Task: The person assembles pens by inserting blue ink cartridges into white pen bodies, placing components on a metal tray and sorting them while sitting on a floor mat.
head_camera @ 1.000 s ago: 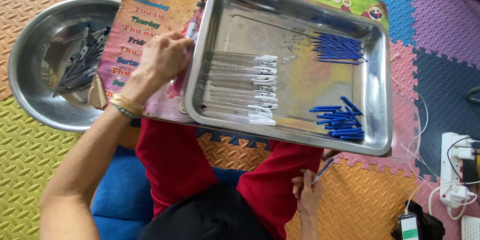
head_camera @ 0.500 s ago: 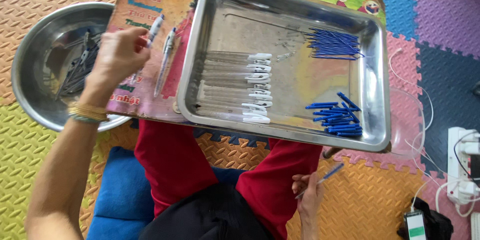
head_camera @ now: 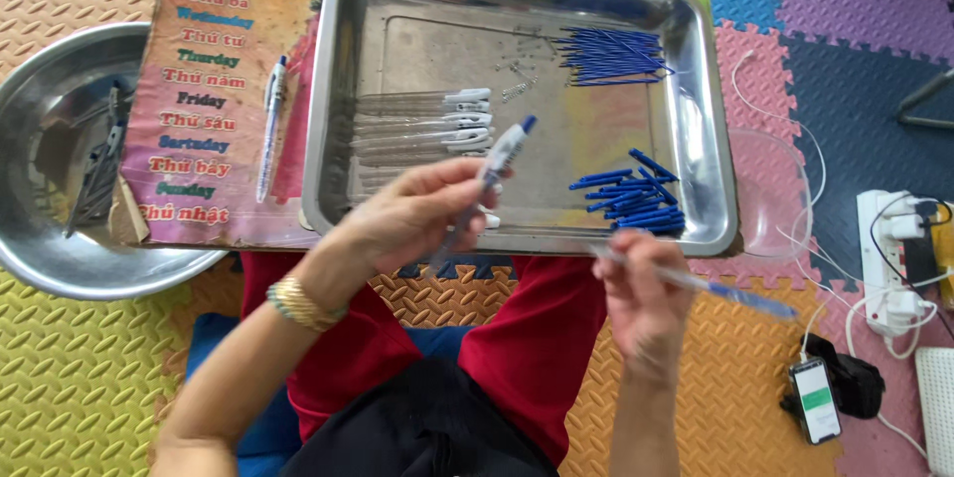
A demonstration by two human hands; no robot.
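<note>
My left hand [head_camera: 412, 214] holds a clear pen barrel with a white clip and blue tip [head_camera: 494, 167], tilted up over the near rim of the steel tray [head_camera: 328, 119]. My right hand [head_camera: 641, 283] pinches a thin ink refill with a blue end [head_camera: 711, 286], pointing right, just in front of the tray. Inside the tray lie a row of clear barrels with white clips [head_camera: 437, 124], a bundle of blue refills [head_camera: 611, 55] at the far right, a pile of blue caps [head_camera: 631, 194] and some small springs [head_camera: 517, 65].
A finished pen [head_camera: 270, 124] lies on the colourful printed board [head_camera: 204, 89] under the tray. A round steel bowl [head_camera: 40, 238] with dark parts sits at the left. A power strip [head_camera: 889, 248], cables and a phone [head_camera: 817, 399] lie on the foam mat at the right.
My left hand came back from the bowl side to the tray's near edge, now holding a pen barrel. My right hand rose from beside my knee with the refill.
</note>
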